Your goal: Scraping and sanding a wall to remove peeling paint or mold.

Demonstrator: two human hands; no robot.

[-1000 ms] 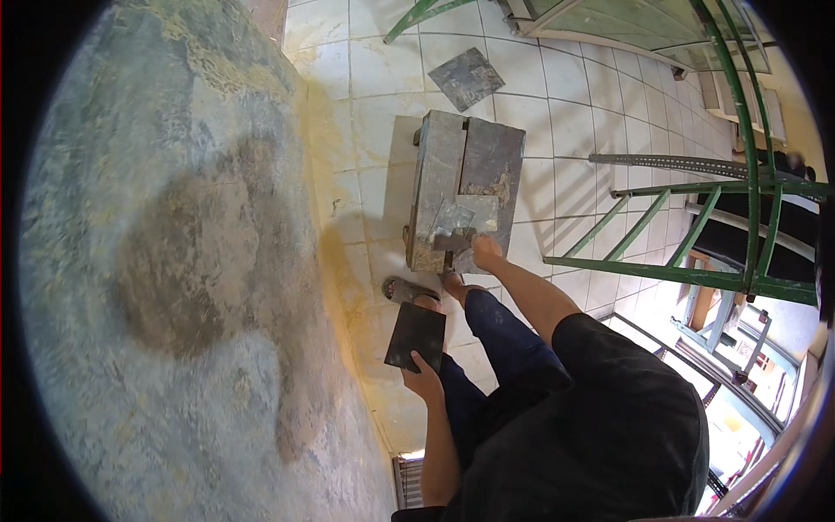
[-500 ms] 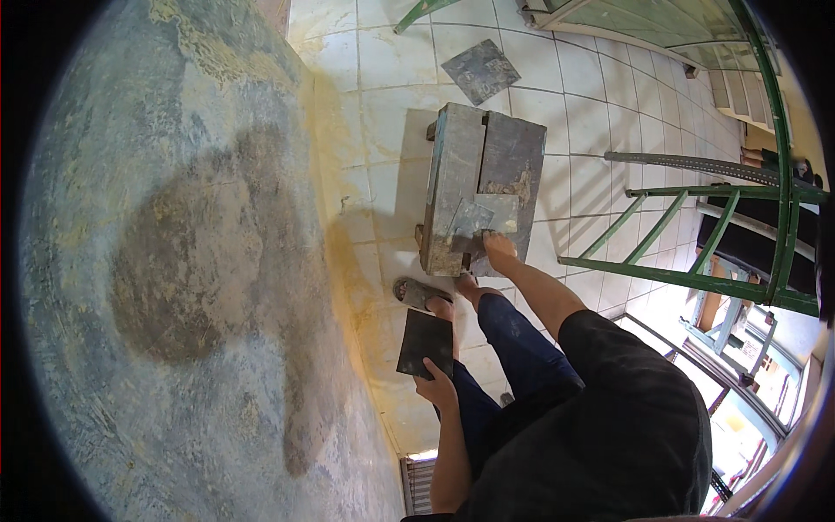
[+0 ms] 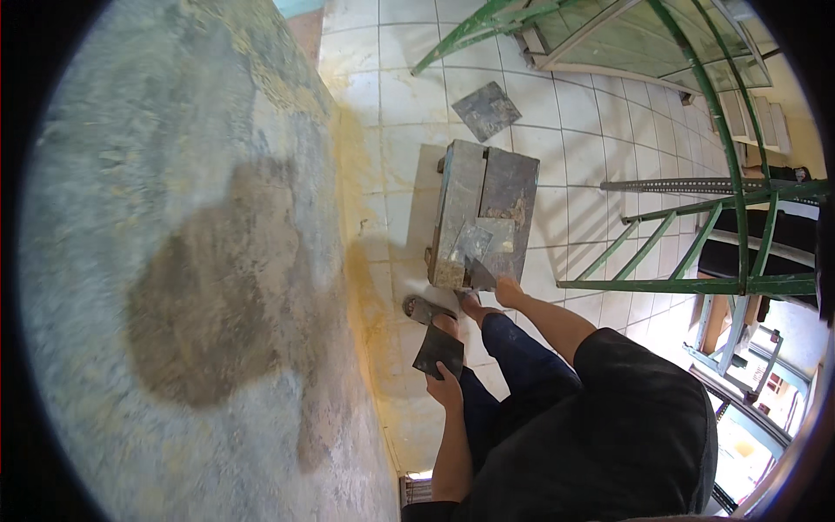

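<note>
My left hand grips a dark square plate over my legs, beside the mottled wall. My right hand is closed on a dark flat scraper at the near end of a low, worn grey wooden bench. Lighter flat square pieces lie on that end of the bench, one partly over another. A separate stained grey square sheet lies on the tiles beyond the bench.
A mottled, stained plaster wall runs along my left. White tiled floor surrounds the bench. Green metal ladder-like frames stand at the right, with glass panels behind at the top. My sandalled feet are by the bench.
The view has shifted, so the bench sits lower in it. My right hand has drawn the scraper back toward the bench's near edge. My left hand keeps its grip on the plate.
</note>
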